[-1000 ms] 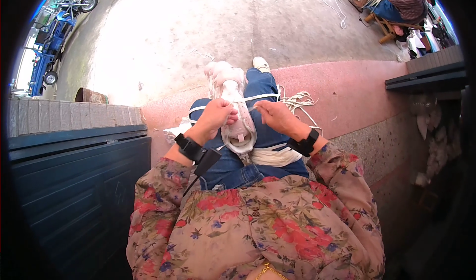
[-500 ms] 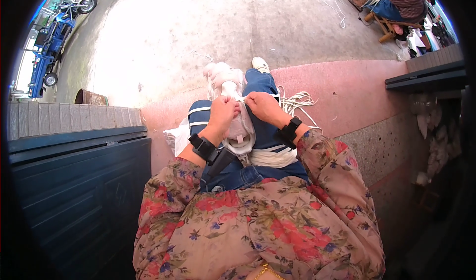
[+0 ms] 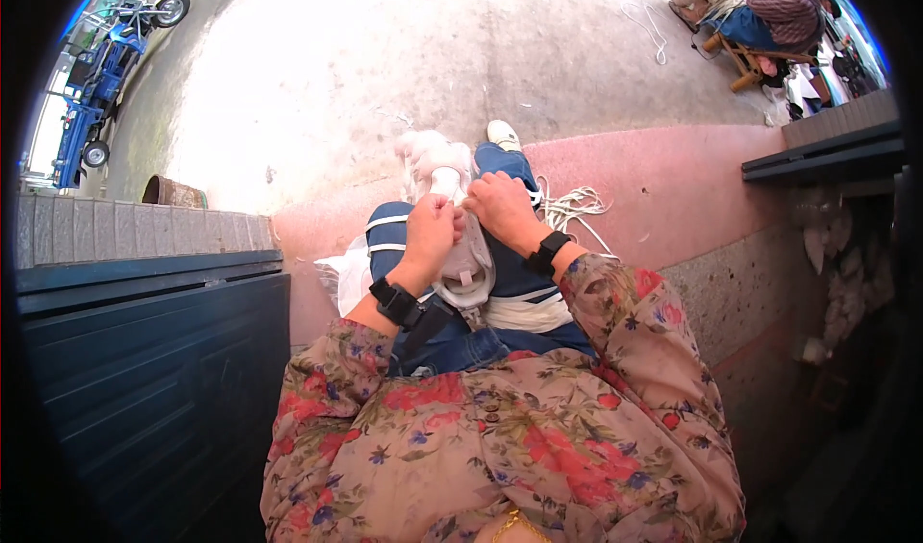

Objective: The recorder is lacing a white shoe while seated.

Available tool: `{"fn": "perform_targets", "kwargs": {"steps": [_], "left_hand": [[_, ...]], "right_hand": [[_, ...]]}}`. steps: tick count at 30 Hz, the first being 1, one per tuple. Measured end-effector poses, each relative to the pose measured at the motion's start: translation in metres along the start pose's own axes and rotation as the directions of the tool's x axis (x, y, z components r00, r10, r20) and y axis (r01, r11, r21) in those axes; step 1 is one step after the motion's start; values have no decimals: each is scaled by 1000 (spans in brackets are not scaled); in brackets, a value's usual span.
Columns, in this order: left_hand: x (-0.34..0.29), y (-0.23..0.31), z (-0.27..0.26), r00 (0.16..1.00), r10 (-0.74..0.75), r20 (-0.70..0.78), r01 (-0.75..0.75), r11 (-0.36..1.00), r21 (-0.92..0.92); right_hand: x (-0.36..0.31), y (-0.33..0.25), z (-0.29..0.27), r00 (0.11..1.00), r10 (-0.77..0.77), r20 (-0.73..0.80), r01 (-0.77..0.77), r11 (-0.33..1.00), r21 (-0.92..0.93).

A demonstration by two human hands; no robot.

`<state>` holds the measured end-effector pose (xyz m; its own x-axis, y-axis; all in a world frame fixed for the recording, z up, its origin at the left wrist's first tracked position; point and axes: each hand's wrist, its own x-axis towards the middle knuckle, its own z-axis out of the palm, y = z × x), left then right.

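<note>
My left hand [image 3: 435,234] is closed, its fingers pinched at the lower end of a white strip of material [image 3: 444,182] between my knees. Right beside it, my right hand [image 3: 502,209] is closed too, thumb and fingers together; what it pinches is hidden. Beyond the hands the white strip runs into a bulky pale pinkish-white bundle [image 3: 425,147]. Below them, a greyish pouch-like piece [image 3: 468,272] lies in my lap between my thighs. White cord [image 3: 387,247] crosses my left knee, and a white wrap [image 3: 527,313] lies over my right thigh.
Loose white cord [image 3: 577,203] lies heaped on the pink floor at my right. A clear plastic bag [image 3: 348,274] is beside my left leg. Dark blue doors [image 3: 159,370] flank me. Farther off are a rusty bucket [image 3: 176,192], a blue three-wheeler [image 3: 91,96] and a seated person [image 3: 774,14].
My hands have come closer together; the right one has moved left and slightly up, hiding the white strand that showed between them. The view has shifted slightly.
</note>
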<state>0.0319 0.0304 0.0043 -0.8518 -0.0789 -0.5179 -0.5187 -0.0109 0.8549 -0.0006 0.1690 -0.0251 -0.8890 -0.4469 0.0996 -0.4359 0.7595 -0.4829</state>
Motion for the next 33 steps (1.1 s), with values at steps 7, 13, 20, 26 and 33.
{"fn": "perform_targets", "kwargs": {"steps": [7,13,20,26,33], "left_hand": [[10,-12,-25,938,333,93,-333,797,504],[12,-5,5,930,308,201,-326,435,839],[7,1,11,934,281,221,-285,210,935],[10,-7,10,937,314,156,-246,272,930],[15,-4,10,921,311,233,-306,210,929]], "right_hand": [[-14,-23,-11,990,-127,68,140,958,-252],[-8,-5,-2,964,12,265,15,995,-100],[-11,13,15,987,-137,84,124,982,143],[-10,9,13,984,-92,155,75,991,112],[-8,5,13,987,-111,120,106,993,45]]}}
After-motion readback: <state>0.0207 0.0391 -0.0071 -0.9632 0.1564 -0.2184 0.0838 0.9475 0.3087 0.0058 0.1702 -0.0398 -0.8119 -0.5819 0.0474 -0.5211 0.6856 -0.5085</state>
